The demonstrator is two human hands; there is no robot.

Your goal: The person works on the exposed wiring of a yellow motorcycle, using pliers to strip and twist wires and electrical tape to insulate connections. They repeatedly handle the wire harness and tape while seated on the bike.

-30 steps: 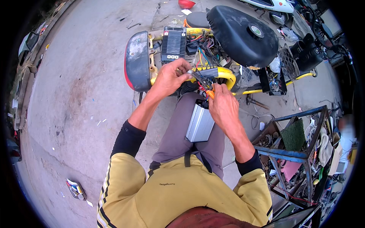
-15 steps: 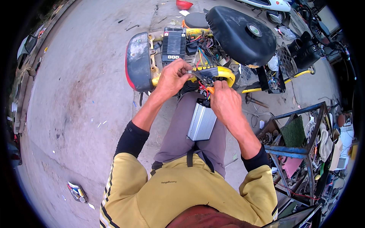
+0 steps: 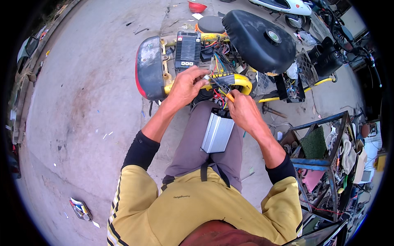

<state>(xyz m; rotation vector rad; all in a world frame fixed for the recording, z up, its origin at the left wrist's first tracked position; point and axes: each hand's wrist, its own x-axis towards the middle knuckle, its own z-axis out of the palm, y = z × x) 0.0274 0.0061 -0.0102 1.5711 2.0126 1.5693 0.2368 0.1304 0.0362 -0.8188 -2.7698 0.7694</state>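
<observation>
Pinched between the fingers of my left hand (image 3: 186,86) is a small pale connector on a wire (image 3: 207,78), just over the yellow frame (image 3: 246,84) of a partly stripped two-wheeler. My right hand (image 3: 244,110) is closed on orange-handled pliers (image 3: 231,96), whose dark jaws reach toward the left hand among the wires; what they touch is too small to tell. A silver finned box (image 3: 216,132) with coloured leads rests on my thighs. Behind my hands, a black finned box (image 3: 187,49) lies among tangled wiring, beside a large black moulded part (image 3: 258,39).
A blue metal rack (image 3: 312,164) full of scrap stands at my right. A hammer (image 3: 275,110) lies on the concrete. A tool tray (image 3: 81,209) is at lower left, a red bowl (image 3: 197,7) at the far side, and a white scooter (image 3: 279,8) at upper right.
My right hand has shifted slightly and turned, showing more of the orange plier handle. My left hand stays nearly in place, still pinching at the wire.
</observation>
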